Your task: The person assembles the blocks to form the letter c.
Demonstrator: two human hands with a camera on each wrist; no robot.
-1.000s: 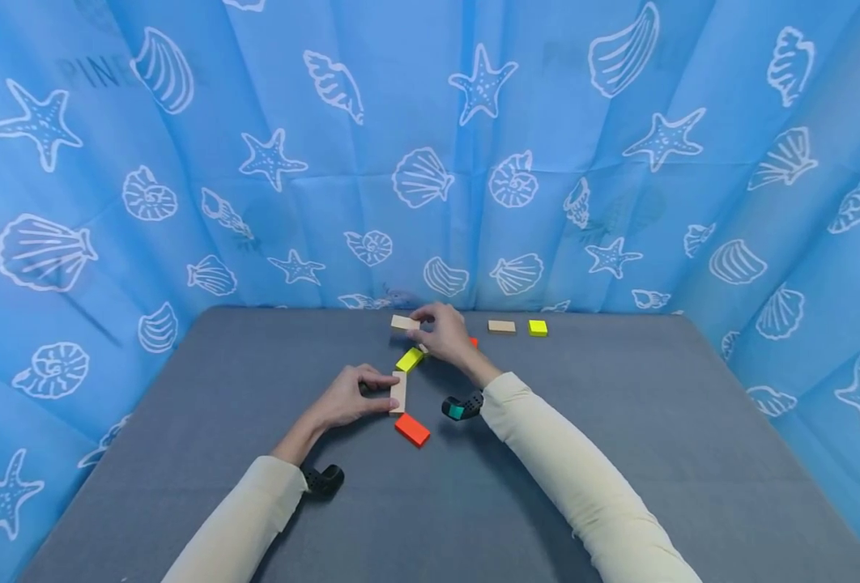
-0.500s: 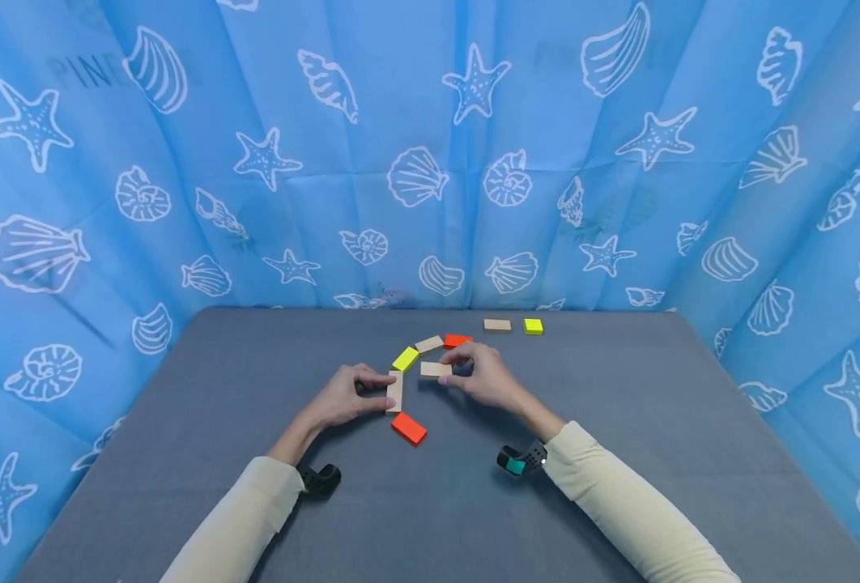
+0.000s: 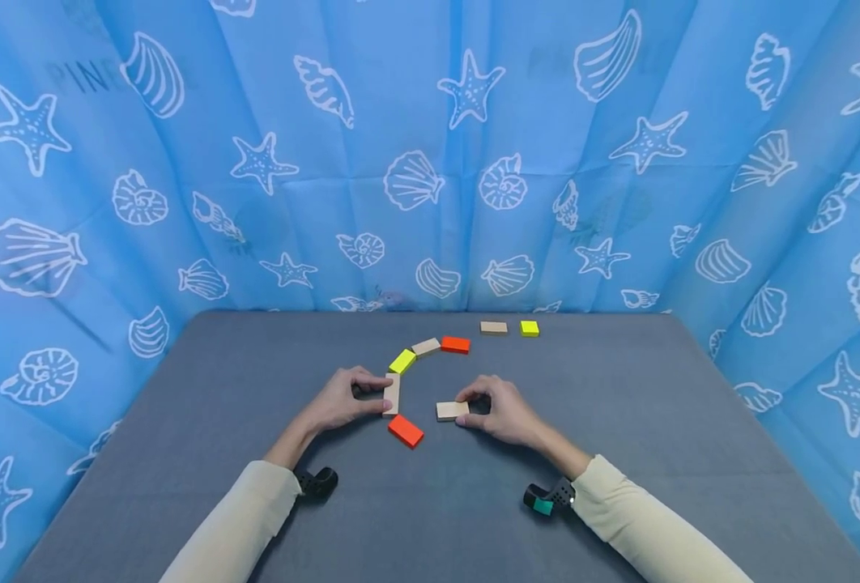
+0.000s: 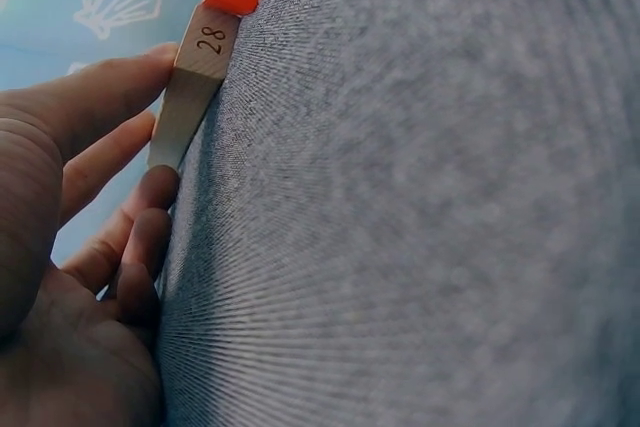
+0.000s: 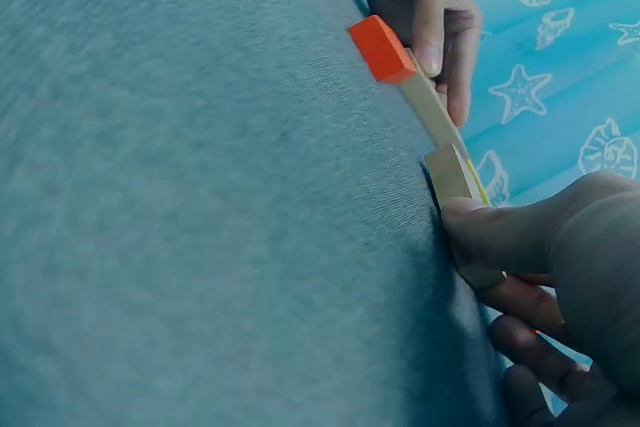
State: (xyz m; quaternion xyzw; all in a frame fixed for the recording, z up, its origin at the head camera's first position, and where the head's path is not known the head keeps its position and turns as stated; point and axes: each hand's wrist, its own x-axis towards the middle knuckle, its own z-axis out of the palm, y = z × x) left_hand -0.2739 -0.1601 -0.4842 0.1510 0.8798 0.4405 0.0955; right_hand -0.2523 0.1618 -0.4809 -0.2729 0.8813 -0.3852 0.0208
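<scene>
In the head view my left hand [image 3: 344, 398] pinches a plain wooden block [image 3: 392, 394] between thumb and fingers at the left side of a curved row. A red block [image 3: 406, 431] lies just below it, and a yellow block [image 3: 402, 361] touches its upper end. From there the row curves on with a wooden block [image 3: 426, 347] and another red block [image 3: 455, 345]. My right hand [image 3: 504, 411] grips a separate wooden block [image 3: 452, 411] to the right of the row. The left wrist view shows the number 28 on the left hand's block [image 4: 207, 45].
Near the back edge of the grey table [image 3: 444, 518] lie a wooden block [image 3: 493, 328] and a small yellow block [image 3: 529, 329]. Behind the table hangs a blue curtain [image 3: 372, 105] with white shells and starfish.
My right hand has come from the back of the row toward the front and right, carrying its wooden block. My left hand keeps its hold in nearly the same place.
</scene>
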